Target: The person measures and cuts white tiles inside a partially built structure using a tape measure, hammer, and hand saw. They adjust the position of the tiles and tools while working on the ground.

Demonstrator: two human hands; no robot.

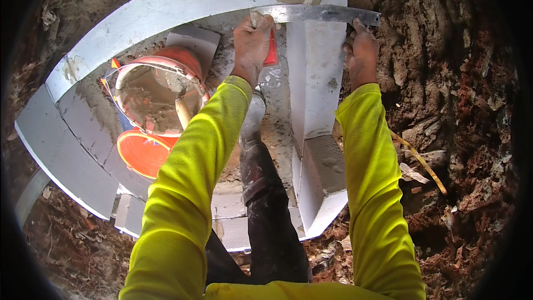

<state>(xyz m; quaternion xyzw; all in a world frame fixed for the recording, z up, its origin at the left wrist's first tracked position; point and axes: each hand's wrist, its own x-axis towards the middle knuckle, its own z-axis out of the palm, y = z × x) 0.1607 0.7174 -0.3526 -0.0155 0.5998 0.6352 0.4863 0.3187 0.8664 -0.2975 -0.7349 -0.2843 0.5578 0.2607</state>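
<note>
Two hands grasp one metal strip (311,13): the left grip (252,44) clasps its left end, the right grip (362,50) holds near its right end, its middle spanning between them. Left of the left grip, nearer the body, stands a red bucket (187,56) containing mortar (147,97).

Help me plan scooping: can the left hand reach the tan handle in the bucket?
Probably not while the left hand holds the metal strip, though the tan handle looks mostly uncovered.
</note>
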